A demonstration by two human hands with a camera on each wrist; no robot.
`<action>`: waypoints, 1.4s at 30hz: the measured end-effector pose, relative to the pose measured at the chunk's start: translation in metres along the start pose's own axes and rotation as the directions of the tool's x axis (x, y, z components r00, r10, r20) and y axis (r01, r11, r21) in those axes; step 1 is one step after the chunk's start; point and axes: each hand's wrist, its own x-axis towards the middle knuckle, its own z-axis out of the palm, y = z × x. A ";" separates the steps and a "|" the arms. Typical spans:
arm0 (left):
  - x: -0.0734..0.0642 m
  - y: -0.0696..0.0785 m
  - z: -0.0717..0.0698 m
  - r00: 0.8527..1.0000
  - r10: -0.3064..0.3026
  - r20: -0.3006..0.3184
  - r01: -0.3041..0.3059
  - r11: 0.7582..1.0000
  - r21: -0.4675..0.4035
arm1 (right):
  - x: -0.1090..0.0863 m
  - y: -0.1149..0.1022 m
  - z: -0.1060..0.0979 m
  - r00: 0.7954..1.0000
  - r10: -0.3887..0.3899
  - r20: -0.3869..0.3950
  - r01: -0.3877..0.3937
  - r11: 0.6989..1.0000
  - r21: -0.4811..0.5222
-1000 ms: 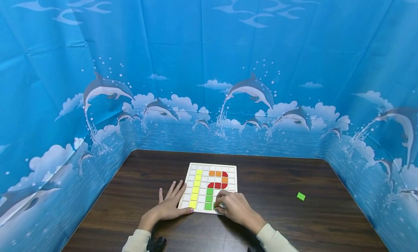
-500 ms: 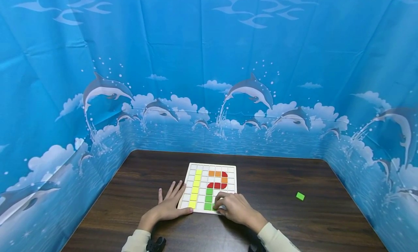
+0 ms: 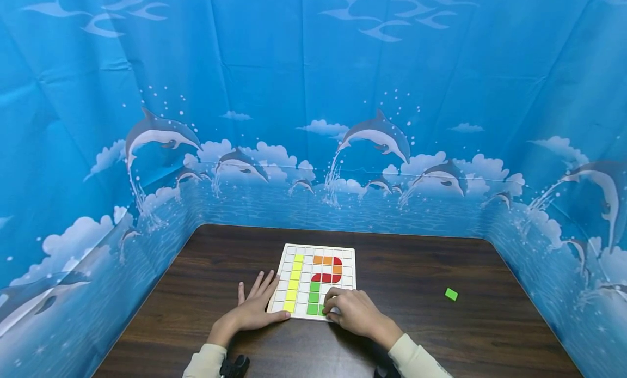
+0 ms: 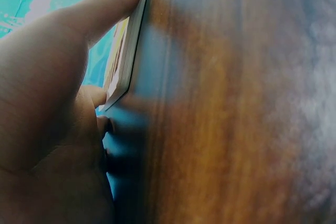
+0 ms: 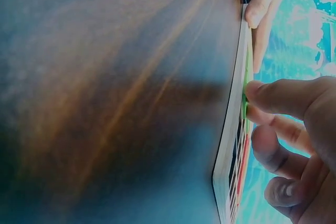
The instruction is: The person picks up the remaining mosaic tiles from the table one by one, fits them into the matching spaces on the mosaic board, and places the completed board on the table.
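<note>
A white gridded board [image 3: 304, 275] lies on the table with a column of yellow tiles [image 3: 293, 285] at its left. Further right, orange tiles [image 3: 323, 260], red pieces [image 3: 326, 278] and green tiles [image 3: 313, 298] form another shape. My left hand [image 3: 252, 311] rests with spread fingers against the board's left edge, its thumb on the near left corner. At the near edge, my right hand [image 3: 356, 311] pinches a green tile [image 3: 321, 310] in the bottom row between thumb and index finger. The right wrist view has these fingertips at the green tile [image 5: 244, 92], down on the board.
One loose green tile [image 3: 451, 294] lies on the dark wooden table [image 3: 401, 269], well right of the board. A blue curtain [image 3: 294, 95] printed with dolphins stands around the table's back and sides.
The fingers of my right hand shift very slightly, and a little more of the green tile shows beside them. My left hand and the board stay in place.
</note>
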 end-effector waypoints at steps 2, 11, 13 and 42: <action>0.001 0.000 -0.001 1.000 -0.009 0.007 0.009 1.000 0.012 | -0.001 0.000 -0.001 1.000 0.007 0.002 -0.007 1.000 0.011; -0.001 0.003 -0.002 1.000 0.006 0.014 -0.006 1.000 -0.001 | -0.005 0.001 -0.002 0.999 0.011 -0.045 -0.010 1.000 0.023; -0.001 0.003 -0.002 1.000 0.016 0.003 -0.016 1.000 -0.008 | -0.006 0.002 -0.003 0.998 0.015 -0.054 -0.013 1.000 0.028; 0.003 -0.007 0.004 1.000 0.021 -0.013 -0.021 1.000 0.003 | -0.051 0.047 -0.035 0.957 0.199 -0.212 -0.199 0.980 0.023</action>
